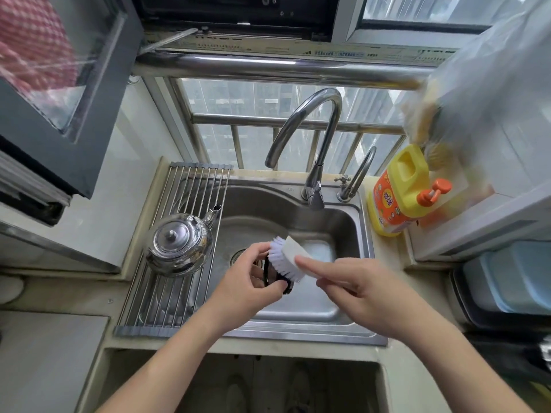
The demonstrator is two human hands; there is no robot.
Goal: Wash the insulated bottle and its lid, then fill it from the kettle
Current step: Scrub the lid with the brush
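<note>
Fingers (258, 251) of the left hand (249, 278) are curled round a black lid (280, 283), with the thumb on the near side and the index finger over the top. A black loop on the lid shows between them. Fingers (307, 261) of the right hand (368, 293) grip a white brush (293, 250). The index finger lies straight along its back, the thumb lies beneath, and the rest are hidden under the hand. The bristles meet the lid's upper edge, between the two hands.

Both hands are held above the sink (343, 222), near its front edge and clear of the basin floor. Left of the left fingers, near but not touching, a steel kettle (179, 244) stands upright on a wire rack (167, 296) laid over the sink's left side. Beyond the fingers a curved tap (313, 129) arches over the basin; whether water runs cannot be told. Just past the brush a pale shape (319, 248) lies in the basin, and what it is cannot be told. Right of the right fingers, well apart, a yellow detergent jug (399, 189) with an orange pump stands on the surface (390, 257).
</note>
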